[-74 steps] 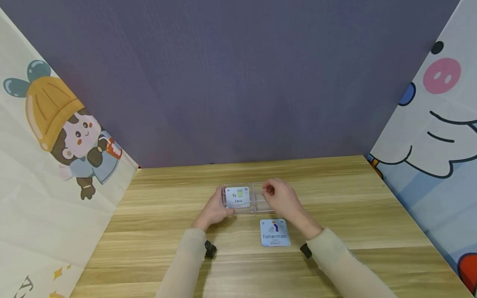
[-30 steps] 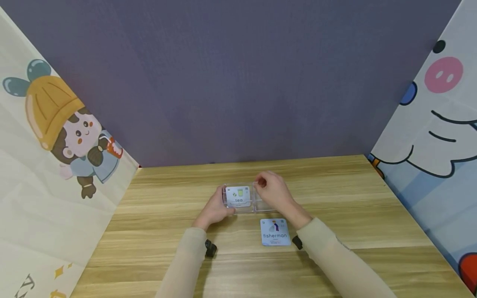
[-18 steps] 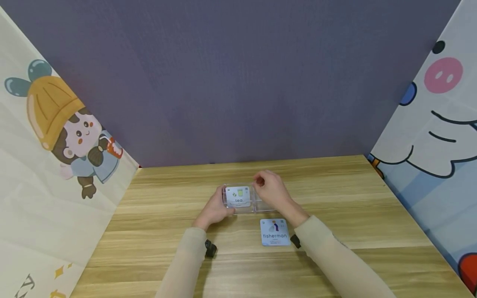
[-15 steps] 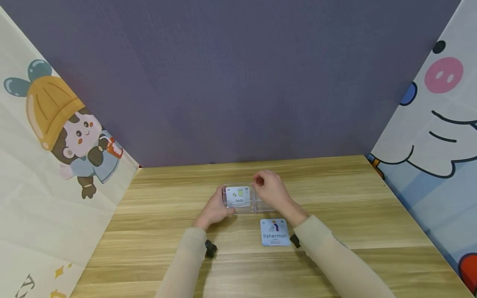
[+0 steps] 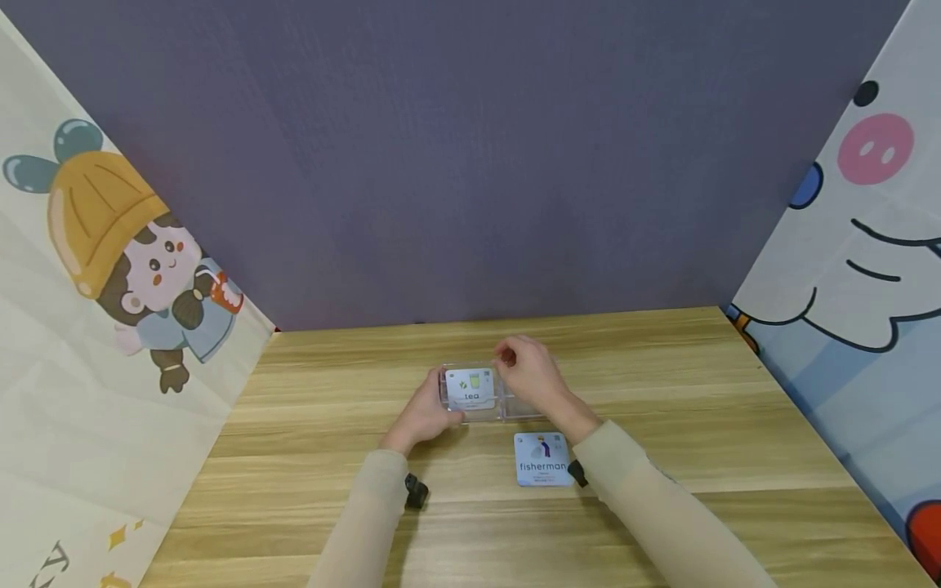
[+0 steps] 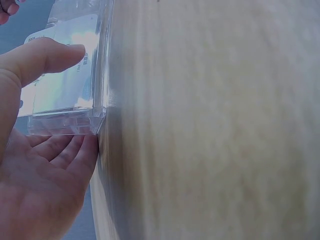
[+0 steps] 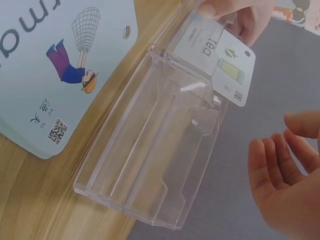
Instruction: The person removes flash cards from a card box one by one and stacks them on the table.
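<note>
A clear plastic card box (image 5: 522,408) with two compartments stands on the table. My left hand (image 5: 425,415) grips its left end; in the left wrist view the thumb (image 6: 55,55) lies over the front and the fingers reach under the end. A card marked "tea" (image 5: 470,388) leans in the left compartment. No card shows in the right compartment (image 7: 145,140). Behind the box, near its divider, my right hand (image 5: 532,377) hovers, fingers loosely curved and holding nothing in the right wrist view. A "fisherman" card (image 5: 542,459) lies face up just in front of the box.
The wood-grain table (image 5: 309,457) ends at a dark purple-grey panel (image 5: 470,163) behind. Cartoon-printed sheets flank it, with a figure in a yellow hat (image 5: 110,220) on the left and a pink-nosed one (image 5: 875,149) on the right.
My right hand has shifted left and slightly away, from over the right compartment to near the divider. The left hand, the box and both cards stay where they were.
</note>
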The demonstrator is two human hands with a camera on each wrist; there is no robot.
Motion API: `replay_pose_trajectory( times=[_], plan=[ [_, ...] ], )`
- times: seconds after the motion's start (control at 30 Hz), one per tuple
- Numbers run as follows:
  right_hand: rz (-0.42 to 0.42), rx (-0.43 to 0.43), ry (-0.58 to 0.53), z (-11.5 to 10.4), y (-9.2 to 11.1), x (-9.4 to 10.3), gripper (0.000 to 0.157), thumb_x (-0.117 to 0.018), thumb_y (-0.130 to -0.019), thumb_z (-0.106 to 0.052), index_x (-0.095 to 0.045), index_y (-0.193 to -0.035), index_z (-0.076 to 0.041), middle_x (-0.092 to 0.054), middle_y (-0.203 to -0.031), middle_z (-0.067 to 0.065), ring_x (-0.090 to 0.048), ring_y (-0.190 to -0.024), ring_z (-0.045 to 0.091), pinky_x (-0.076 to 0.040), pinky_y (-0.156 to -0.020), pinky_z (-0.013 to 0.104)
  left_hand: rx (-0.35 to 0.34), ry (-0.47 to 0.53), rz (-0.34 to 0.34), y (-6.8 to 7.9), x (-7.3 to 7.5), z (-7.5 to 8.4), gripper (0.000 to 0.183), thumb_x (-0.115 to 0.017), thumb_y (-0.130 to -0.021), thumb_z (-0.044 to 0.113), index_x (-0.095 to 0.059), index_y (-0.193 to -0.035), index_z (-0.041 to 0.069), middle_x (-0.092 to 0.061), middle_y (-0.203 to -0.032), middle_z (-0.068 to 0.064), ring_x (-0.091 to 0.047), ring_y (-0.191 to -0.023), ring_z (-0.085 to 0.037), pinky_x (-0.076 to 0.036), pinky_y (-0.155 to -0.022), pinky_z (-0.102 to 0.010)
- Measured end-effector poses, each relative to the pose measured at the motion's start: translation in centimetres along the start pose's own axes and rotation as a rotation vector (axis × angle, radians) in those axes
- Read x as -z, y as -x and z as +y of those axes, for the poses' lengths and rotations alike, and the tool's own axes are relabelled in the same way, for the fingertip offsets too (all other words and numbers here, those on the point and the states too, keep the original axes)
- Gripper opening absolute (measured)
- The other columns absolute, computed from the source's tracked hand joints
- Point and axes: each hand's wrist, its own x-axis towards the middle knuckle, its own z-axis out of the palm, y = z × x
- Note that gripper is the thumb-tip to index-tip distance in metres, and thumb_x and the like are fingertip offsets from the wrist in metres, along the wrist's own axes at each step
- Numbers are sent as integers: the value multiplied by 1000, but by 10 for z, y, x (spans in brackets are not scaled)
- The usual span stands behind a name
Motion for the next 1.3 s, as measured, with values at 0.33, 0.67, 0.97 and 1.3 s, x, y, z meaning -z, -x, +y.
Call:
replay_pose_trajectory(
  times=[0.33, 0.67, 0.97, 1.3],
  plan=[
    [-30, -8, 1, -1, -3, -5, 14, -73, -89, -7, -72, -103, -6, -67, -94, 2, -62, -85, 17, -56, -77, 33, 8, 7, 3, 0, 0, 0, 99, -84, -70, 3, -29, -153, -2, -60, -127, -15, -60, -111, -30, -46, -105, -50],
    [-41, 8, -15, -2, -7, -11, 14, -73, -87, -4, -72, -100, -4, -66, -92, 4, -61, -83, 18, -56, -77, 32, 4, 9, 0, 0, 1, 0, 99, -84, -69, 2, -29, -152, -2, -59, -128, -16, -60, -112, -30, -46, -105, -50],
    [-79, -28, -3, 1, -8, -19, 14, -74, -89, -8, -72, -102, -5, -66, -93, 3, -61, -85, 17, -56, -77, 31, 18, 8, -1, 0, 1, -1, 100, -83, -70, 3, -28, -154, 0, -59, -129, -15, -60, -112, -28, -46, -106, -47],
    [-83, -29, 38, 1, -8, -25, 15, -73, -91, -11, -71, -104, -3, -65, -94, 4, -61, -85, 19, -56, -77, 34, 20, 19, -5, 1, 1, 0, 102, -84, -71, 4, -26, -155, -1, -58, -130, -16, -60, -111, -28, -45, -106, -47]
  ],
)
